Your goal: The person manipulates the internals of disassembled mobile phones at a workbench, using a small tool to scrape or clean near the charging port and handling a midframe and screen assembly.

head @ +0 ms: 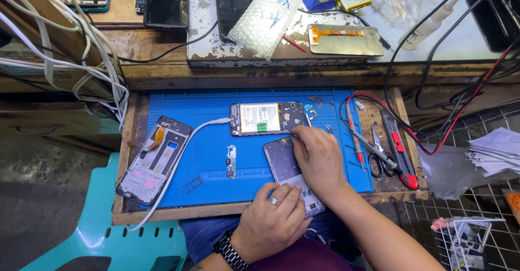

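Note:
On the blue work mat [206, 157] a grey phone back cover [281, 162] lies near the front edge. My left hand [273, 219], with a ring and a wristwatch, presses on its near end. My right hand [317, 154] rests on its far end, fingertips pinched at the top corner; what they pinch is too small to tell. Just beyond, an opened phone [268, 118] shows its battery and board, with a white cable [189, 138] plugged into its left end.
A phone frame [154, 160] lies at the mat's left edge, small parts [231, 161] in the middle. Scissors [377, 154], a red cutter [400, 152] and red and black probe leads [355, 135] sit on the right. Phones, a bubble-wrap packet [265, 13] and a screen panel [346, 39] crowd the shelf behind.

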